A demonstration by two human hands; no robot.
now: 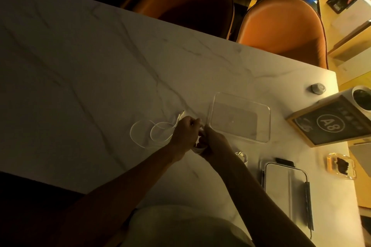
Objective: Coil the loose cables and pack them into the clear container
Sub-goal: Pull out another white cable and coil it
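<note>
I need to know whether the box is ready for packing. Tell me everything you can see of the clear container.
The clear container is a shallow rectangular tub with rounded corners, see-through like plastic. It stands upright and open on the marble table with nothing inside. Its near-left corner lies close to the right hand; contact cannot be judged. A lid lies apart, nearer the person.

The worktop (100, 56) looks like polished, grey-veined white marble. The container (240, 116) is clear, glossy plastic. At two o'clock, a chair (285, 26) has smooth orange upholstery.
</note>
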